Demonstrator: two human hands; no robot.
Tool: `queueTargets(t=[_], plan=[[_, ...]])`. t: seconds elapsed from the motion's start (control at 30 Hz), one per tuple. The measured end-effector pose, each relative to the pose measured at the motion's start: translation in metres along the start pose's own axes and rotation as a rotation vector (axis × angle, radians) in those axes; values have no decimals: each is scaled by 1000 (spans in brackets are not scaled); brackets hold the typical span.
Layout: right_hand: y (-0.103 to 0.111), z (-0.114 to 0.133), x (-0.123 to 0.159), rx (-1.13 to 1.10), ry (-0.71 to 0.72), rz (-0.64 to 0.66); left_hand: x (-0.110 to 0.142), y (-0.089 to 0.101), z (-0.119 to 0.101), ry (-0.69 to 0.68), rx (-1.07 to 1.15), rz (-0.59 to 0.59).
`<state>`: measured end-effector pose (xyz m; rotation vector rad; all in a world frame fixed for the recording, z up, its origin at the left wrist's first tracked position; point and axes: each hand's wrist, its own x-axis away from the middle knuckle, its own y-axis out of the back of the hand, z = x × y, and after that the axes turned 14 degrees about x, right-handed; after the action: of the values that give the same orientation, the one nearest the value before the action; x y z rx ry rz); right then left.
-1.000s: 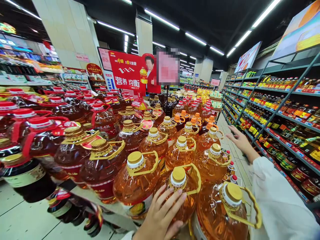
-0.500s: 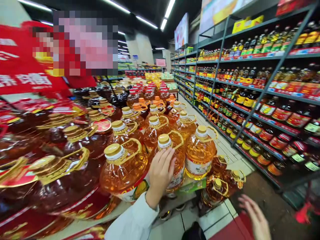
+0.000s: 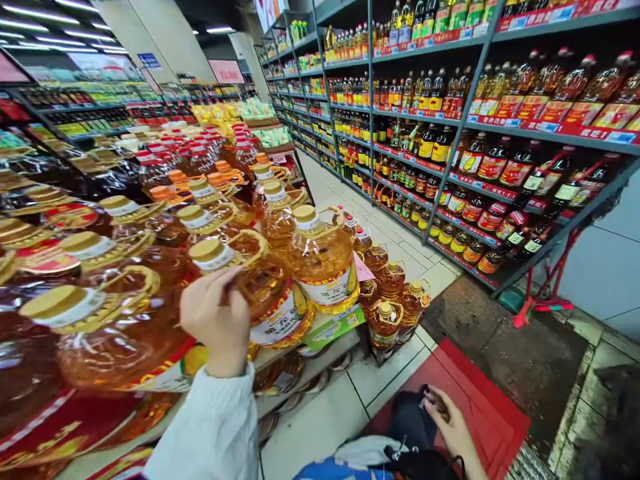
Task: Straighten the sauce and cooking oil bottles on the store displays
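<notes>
My left hand [image 3: 216, 317] is bent loosely in front of a large amber oil bottle [image 3: 265, 283] with a gold cap and gold handle. Its fingertips are near the white neck, and the thumb stands apart from the fingers; whether they touch the plastic I cannot tell. A second such bottle [image 3: 323, 257] with a white label stands to the right, and another [image 3: 120, 347] to the left. Low at the right, my right hand [image 3: 447, 420] hangs over my lap, fingers slightly curled and apart, with no object visible in its grasp.
A green price card [image 3: 334, 328] lies on the display edge. Smaller oil bottles [image 3: 385, 323] stand on the floor beside it. Tall shelves [image 3: 457, 123] of bottles line the right side. A red mat [image 3: 480, 400] and a red-handled broom [image 3: 530, 300] are at the right.
The view has swung right and down. My left hand has gone from lying along the bottle to a more bent shape near its neck. My right hand has come in nearer my body.
</notes>
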<state>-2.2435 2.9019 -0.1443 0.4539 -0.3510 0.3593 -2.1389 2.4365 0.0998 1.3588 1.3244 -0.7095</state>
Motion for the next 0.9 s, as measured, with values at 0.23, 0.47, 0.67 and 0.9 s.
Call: queueTargets(t=[0.23,0.47,0.67,0.9], plan=[[141,2,-115,78,132,27,56,-48,-73,85,-259,-193],[329,25,-245,215,177,-66,212,-188,-215,316,-91,556],[369,51,-350,299,205,-15,299,-273,-247,909,-102,837],[296,123,-439,227,298,229,329,-317,-240,1148,-210,715]])
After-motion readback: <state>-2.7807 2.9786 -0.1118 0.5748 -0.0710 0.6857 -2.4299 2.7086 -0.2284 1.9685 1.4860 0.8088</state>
